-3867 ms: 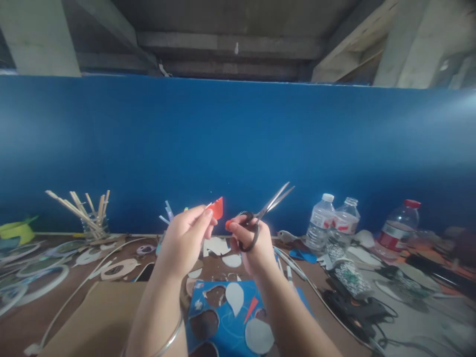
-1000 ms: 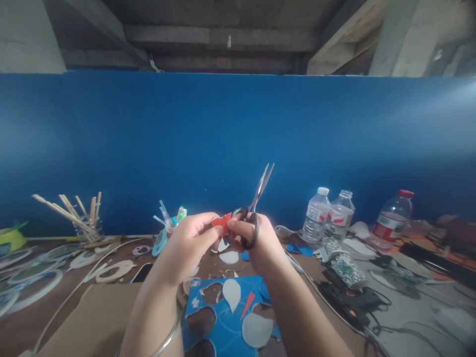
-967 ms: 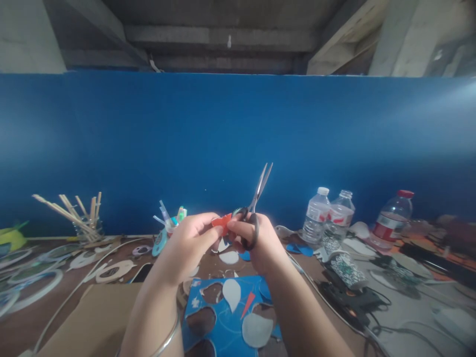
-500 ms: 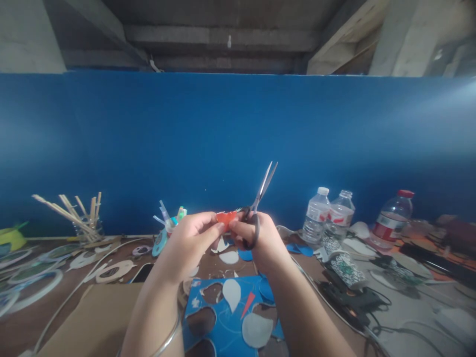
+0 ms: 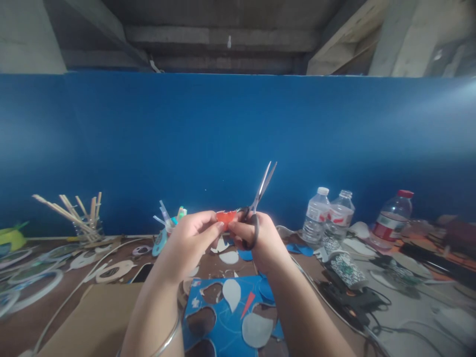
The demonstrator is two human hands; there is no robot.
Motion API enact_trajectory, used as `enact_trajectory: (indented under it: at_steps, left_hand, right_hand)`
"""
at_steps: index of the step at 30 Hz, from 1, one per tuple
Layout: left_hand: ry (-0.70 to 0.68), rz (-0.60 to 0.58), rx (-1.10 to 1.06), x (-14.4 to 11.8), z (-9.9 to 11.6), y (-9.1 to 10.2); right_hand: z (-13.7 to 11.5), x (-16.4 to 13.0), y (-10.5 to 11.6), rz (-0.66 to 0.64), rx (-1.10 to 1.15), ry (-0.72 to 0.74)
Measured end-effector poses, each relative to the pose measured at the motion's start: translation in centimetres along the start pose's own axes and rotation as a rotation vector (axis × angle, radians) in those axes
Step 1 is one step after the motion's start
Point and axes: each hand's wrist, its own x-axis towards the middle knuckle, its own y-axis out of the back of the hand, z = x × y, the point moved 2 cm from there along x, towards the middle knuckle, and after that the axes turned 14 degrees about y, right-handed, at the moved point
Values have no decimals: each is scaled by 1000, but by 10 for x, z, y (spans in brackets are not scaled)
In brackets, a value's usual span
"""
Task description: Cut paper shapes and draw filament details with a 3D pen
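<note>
Between both hands is a small orange-red cut piece (image 5: 225, 218), which looks like paper or thin card. My left hand (image 5: 193, 240) pinches its left side between thumb and fingers. My right hand (image 5: 258, 235) pinches the right side and also carries a pair of scissors (image 5: 262, 186), with the dark handles round its fingers. The blades point up, slightly parted, away from the piece. Beneath my wrists lies a blue sheet (image 5: 219, 317) with drop-shaped holes. On it rest white drop-shaped cutouts (image 5: 257, 329) and a thin red sliver (image 5: 247, 304).
Brown cardboard (image 5: 89, 322) lies at the left front. A jar of wooden sticks (image 5: 89, 229) and a cup of pens (image 5: 169, 227) stand at the back. Plastic bottles (image 5: 316, 215) stand back right, near a patterned paper cup (image 5: 346, 268) and a black glue gun (image 5: 344, 305) with cables.
The scissors and my right hand have shifted very slightly to the left. Both hands keep their pinch on the orange-red piece.
</note>
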Motion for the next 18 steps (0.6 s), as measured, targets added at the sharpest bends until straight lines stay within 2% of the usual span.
enact_trajectory:
  at_steps: [8, 14, 18]
  left_hand:
    - [-51, 39, 75, -3, 3, 1]
    - [-72, 116, -138, -1, 7, -5]
    - [-116, 158, -159, 0, 8, -9]
  right_hand:
    - [-6, -3, 0, -95, -140, 11]
    - [-4, -4, -7, 144, 7, 122]
    - [2, -4, -12, 207, 99, 138]
